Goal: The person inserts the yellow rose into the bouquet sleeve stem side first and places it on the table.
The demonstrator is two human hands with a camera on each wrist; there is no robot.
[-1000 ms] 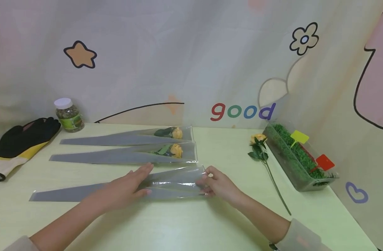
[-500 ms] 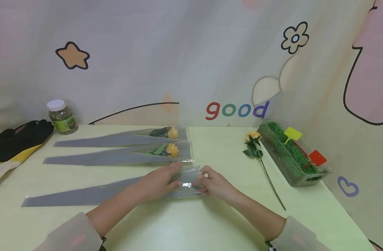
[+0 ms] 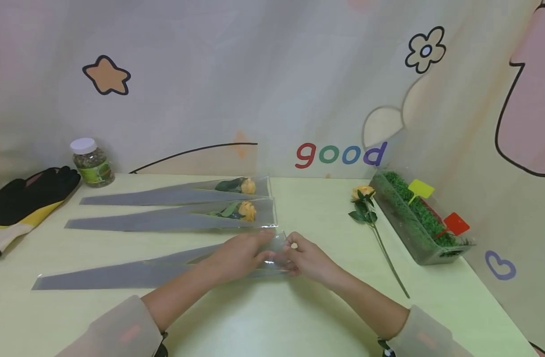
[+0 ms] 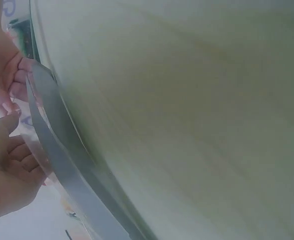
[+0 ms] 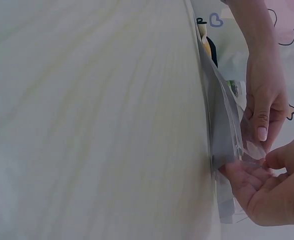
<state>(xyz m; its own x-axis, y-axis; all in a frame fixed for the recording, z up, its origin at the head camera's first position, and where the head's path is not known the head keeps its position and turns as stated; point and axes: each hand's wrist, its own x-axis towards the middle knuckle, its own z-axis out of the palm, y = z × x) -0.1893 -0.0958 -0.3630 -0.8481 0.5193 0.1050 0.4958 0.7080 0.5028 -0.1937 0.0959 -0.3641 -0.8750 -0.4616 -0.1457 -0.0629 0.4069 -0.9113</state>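
A long grey-and-clear flower sleeve [image 3: 112, 275] lies across the table in front, its narrow end to the left. At its wide right end, my right hand [image 3: 312, 261] pinches the clear film's edge between thumb and fingers. My left hand [image 3: 239, 255] is on the same end, thumb toward the right hand. In the right wrist view, the left thumb [image 5: 262, 132] lies against the clear film, which stands lifted off the grey layer. Behind are two more sleeves [image 3: 134, 198], each with a yellow rose [image 3: 247, 210] inside. A loose yellow rose [image 3: 363, 193] with stem lies to the right.
A clear planter [image 3: 410, 238] of green artificial grass, with a yellow tag [image 3: 421, 189] and a red tag [image 3: 457, 224], stands at the right. At the back left are a white-lidded jar [image 3: 93, 163] and a black-and-yellow glove [image 3: 31, 198]. A printed curtain [image 3: 201, 89] hangs behind the table.
My left hand has slid right along the sleeve from its middle to the wide end, close to my right hand. The right hand keeps its pinch on the film edge.
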